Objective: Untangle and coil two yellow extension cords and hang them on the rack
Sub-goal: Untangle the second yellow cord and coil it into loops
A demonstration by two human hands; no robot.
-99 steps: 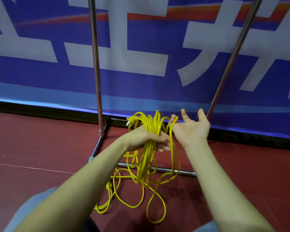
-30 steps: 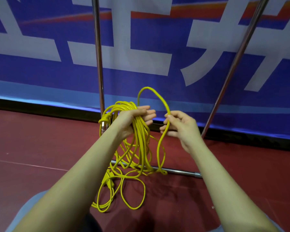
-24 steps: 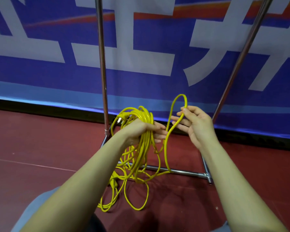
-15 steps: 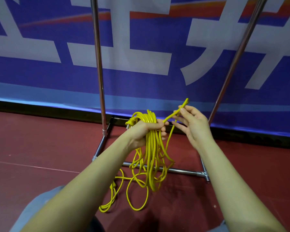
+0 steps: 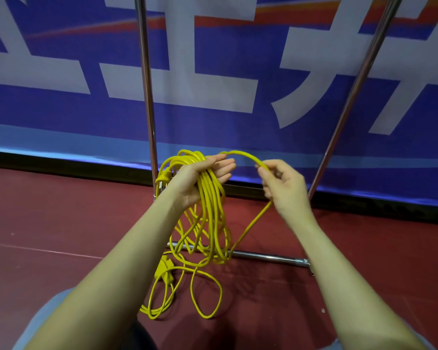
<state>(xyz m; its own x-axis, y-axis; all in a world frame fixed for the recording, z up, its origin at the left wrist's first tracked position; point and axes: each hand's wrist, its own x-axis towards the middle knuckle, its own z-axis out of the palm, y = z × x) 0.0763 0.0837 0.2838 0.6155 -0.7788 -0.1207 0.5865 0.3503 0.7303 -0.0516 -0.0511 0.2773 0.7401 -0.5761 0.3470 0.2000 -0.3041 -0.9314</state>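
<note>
Coiling: left grip clamped on coil, right grip pinching cord. Next: lay loop into left.

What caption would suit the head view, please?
Left hand holds coiled yellow cord; right hand feeds another loop.

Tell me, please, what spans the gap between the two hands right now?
In the head view, a single arched strand of yellow cord bridges it, running from the coil held in the left hand to the right hand, which pinches it.
</note>
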